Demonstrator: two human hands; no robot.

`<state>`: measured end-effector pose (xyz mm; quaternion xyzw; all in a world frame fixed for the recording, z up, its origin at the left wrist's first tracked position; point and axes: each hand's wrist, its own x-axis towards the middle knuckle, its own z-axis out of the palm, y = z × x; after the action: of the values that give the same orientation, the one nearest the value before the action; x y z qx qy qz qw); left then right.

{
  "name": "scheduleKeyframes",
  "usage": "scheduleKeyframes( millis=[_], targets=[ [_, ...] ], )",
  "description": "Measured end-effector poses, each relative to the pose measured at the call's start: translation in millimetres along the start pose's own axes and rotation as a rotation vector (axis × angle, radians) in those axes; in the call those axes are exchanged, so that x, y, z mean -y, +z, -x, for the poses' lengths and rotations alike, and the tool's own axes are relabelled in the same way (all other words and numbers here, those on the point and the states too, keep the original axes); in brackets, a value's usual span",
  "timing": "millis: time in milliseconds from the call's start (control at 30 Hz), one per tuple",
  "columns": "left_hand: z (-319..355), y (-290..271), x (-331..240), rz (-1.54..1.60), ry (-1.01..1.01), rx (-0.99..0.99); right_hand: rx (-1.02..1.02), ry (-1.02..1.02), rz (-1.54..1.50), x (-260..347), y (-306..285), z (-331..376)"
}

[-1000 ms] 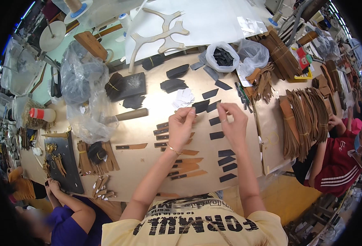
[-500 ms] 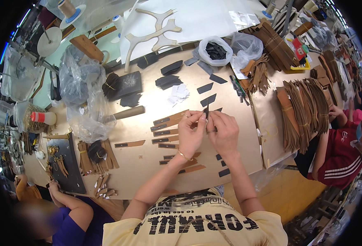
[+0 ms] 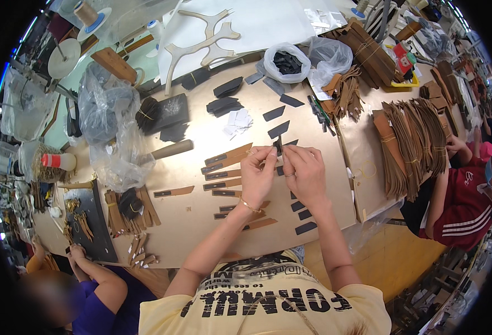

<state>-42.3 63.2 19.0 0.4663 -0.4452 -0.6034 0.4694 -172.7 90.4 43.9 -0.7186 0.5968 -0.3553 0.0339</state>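
Together, the left hand (image 3: 258,174) and right hand (image 3: 305,174) are raised just above the tan worktable (image 3: 201,223), fingertips pinching a small dark strip (image 3: 279,146) between them, seemingly lifted clear so both hands can work it. It looks thin, flat, near black, angled at one end. Brown strips with dark patches (image 3: 223,167) lie in rows to the left, and loose dark pieces (image 3: 304,215) lie nearer.
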Motion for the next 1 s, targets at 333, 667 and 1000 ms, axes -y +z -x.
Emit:
scheduleKeyframes(
  millis=[333, 667, 1000],
  targets=[
    [4, 12, 3, -0.170, 0.144, -0.039, -0.054, 0.143, -0.119, -6, 2, 8],
    [0, 24, 1, -0.139, 0.231, 0.040, -0.114, 0.495, -0.527, -19, -2, 21],
    [-25, 10, 9, 0.181, -0.112, -0.033, -0.236, 0.693, -0.520, -36, -20, 21]
  ],
)
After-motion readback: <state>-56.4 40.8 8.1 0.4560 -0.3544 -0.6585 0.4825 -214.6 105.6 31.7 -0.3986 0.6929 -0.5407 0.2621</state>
